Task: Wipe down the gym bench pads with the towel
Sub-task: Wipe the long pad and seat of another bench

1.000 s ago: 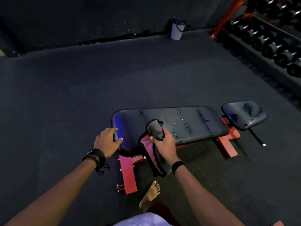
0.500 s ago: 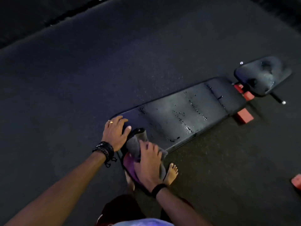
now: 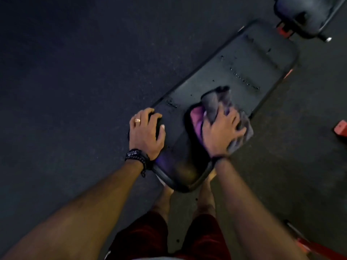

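- The towel is sitting bunched up on the near half of the long bench pad, a soft grey cloth with a purple-pink side peeking out.
- The right hand is pressing down on it, fingers spread and slightly curled into the folds.
- The left hand is resting fairly flat on the pad's rounded left edge, wearing a ring and beaded bracelets.
- That pad is looking like smooth black vinyl, scuffed and speckled.
- A smaller seat pad is sitting past it, over dark grainy rubber flooring.
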